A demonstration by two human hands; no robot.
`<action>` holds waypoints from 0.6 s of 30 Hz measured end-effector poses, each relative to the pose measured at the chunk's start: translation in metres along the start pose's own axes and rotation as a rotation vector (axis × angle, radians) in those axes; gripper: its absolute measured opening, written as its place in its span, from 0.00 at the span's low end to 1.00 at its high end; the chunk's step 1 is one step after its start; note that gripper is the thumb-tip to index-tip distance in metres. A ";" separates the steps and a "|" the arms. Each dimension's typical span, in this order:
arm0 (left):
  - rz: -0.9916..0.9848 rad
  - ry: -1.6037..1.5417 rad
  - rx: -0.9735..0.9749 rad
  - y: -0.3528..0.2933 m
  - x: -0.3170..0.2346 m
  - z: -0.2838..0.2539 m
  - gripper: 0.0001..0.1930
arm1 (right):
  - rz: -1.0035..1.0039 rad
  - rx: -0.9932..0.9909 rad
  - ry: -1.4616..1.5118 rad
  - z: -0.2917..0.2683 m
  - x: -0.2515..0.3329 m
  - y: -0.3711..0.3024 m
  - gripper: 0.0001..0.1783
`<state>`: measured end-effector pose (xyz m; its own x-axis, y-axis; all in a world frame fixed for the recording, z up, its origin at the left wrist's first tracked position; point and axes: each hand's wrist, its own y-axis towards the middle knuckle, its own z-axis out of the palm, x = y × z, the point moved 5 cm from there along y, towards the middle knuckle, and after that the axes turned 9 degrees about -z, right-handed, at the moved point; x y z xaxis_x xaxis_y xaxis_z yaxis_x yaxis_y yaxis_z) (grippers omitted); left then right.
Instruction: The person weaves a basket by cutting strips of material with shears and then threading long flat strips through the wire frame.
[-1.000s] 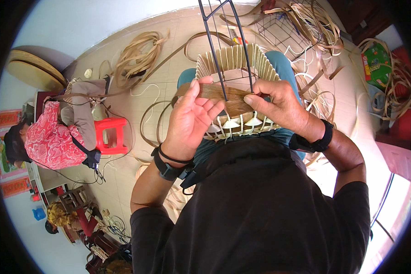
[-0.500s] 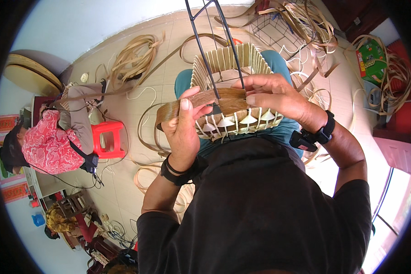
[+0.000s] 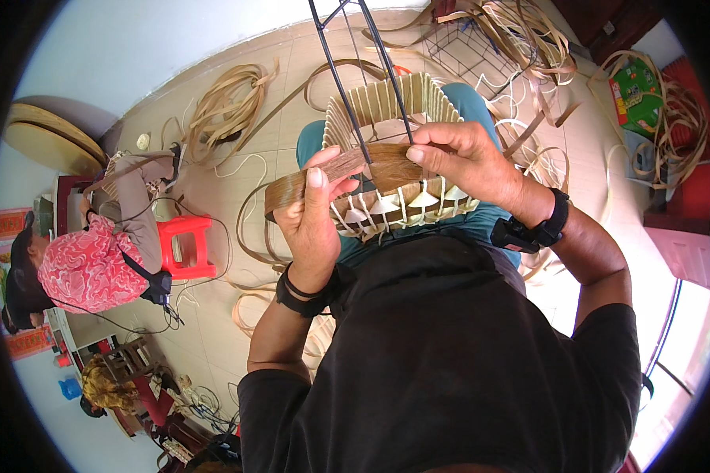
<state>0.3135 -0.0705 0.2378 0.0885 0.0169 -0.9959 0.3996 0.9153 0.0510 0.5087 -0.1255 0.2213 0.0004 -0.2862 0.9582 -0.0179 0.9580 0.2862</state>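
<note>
A flat, wide brown strip (image 3: 390, 167) crosses the base of a black metal handle frame (image 3: 339, 67). My left hand (image 3: 314, 225) pinches the strip on the left, where it loops back over the hand toward the floor. The thumb and fingers of my right hand (image 3: 477, 169) grip the strip's right part beside the handle's right rod. Below the strip, a rectangular cream basket (image 3: 341, 118) rests on my lap, its sides wrapped with upright strips. Pale triangular pieces (image 3: 424, 199) line the basket's near side, partly behind the strip.
Coiled strips (image 3: 229, 106) lie on the tiled floor at the far left, near a red stool (image 3: 188, 246) and a person in a patterned red shirt (image 3: 95, 256). A wire frame (image 3: 465, 51) and heaped strips (image 3: 521, 24) lie far right, a green box (image 3: 637, 94) beyond.
My right hand has shifted its grip slightly up and left along the strip. The strip's right part sits higher against the rods. The whole view has shifted a little.
</note>
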 end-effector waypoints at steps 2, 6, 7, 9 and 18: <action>-0.005 0.008 0.002 0.000 0.001 0.000 0.22 | -0.008 0.002 -0.040 -0.002 0.001 -0.003 0.08; 0.020 0.030 -0.008 -0.001 -0.001 0.000 0.22 | 0.022 0.015 -0.097 -0.002 0.004 -0.008 0.09; 0.014 0.042 0.001 -0.001 -0.003 0.002 0.21 | 0.019 0.017 -0.097 -0.002 0.004 -0.009 0.09; 0.013 0.054 0.007 -0.002 -0.005 0.003 0.21 | 0.021 0.017 -0.113 -0.001 0.004 -0.011 0.09; 0.370 0.368 0.064 -0.021 -0.027 0.016 0.14 | 0.040 -0.002 -0.084 0.002 0.006 -0.011 0.09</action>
<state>0.3169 -0.0964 0.2652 -0.0881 0.4850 -0.8701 0.4585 0.7951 0.3969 0.5071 -0.1380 0.2240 -0.0842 -0.2479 0.9651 -0.0142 0.9688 0.2476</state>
